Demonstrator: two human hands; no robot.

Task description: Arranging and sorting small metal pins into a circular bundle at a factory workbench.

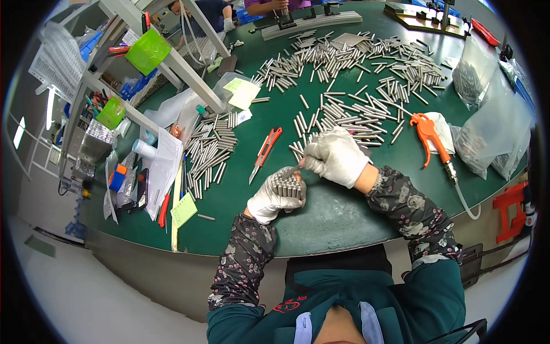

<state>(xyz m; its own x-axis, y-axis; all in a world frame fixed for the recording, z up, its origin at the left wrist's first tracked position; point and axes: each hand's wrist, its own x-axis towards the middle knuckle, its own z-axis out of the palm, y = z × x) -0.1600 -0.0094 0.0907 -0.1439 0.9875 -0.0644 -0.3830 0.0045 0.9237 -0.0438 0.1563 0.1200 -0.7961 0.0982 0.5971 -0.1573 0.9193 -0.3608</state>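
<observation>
My gloved left hand (pixel 270 200) is closed round a bundle of short metal rods (pixel 287 186), their ends facing up. Close beside it, my gloved right hand (pixel 337 157) has its fingers pinched together at the top edge of the bundle; what lies between the fingertips is too small to make out. Beyond both hands, loose metal rods (pixel 349 117) lie scattered over the green tabletop (pixel 338 226). A red utility knife (pixel 266 153), blade out, rests just past my left hand. Another pile of rods (pixel 211 146) lies to the left.
An orange air gun (pixel 427 135) with a hose lies at right, near clear plastic bags of parts (pixel 487 129). Papers (pixel 166 166), a red pen (pixel 164 210) and a yellow note (pixel 184 210) are at left beside a shelf frame (pixel 189 74). A co-worker's hand (pixel 279 4) shows across the table.
</observation>
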